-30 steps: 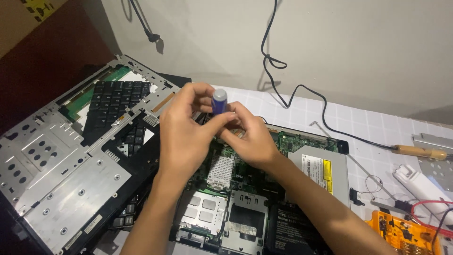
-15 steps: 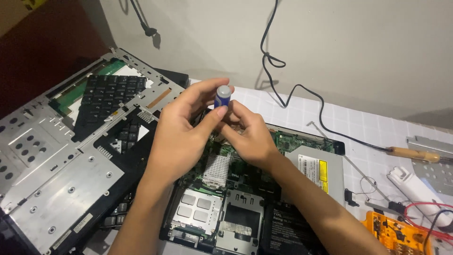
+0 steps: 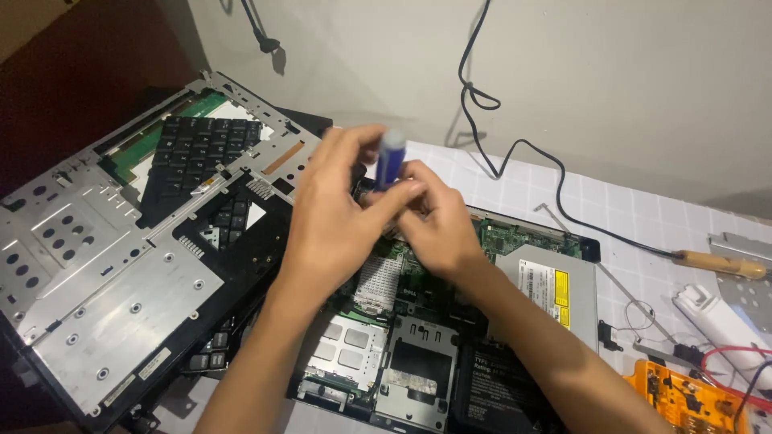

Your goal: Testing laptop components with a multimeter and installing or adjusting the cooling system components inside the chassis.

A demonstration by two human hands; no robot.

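My left hand (image 3: pixel 334 221) and my right hand (image 3: pixel 438 225) meet over an opened laptop base (image 3: pixel 402 354) with its green circuit board exposed. Both hands grip a screwdriver with a blue handle (image 3: pixel 390 157), held upright with the handle sticking up between my fingers. Its tip is hidden behind my hands, somewhere over the board's far part. A silver optical drive (image 3: pixel 551 293) sits in the base just right of my right wrist.
A detached metal frame with a black keyboard (image 3: pixel 121 233) lies to the left. A wooden-handled tool (image 3: pixel 716 263), a black cable (image 3: pixel 515 153), a white part (image 3: pixel 720 321) and an orange circuit board (image 3: pixel 683 398) lie on the white tiled surface at right.
My hands and the blue-handled screwdriver stay over the same part of the board; the fingers have shifted around the handle. The view has drifted slightly.
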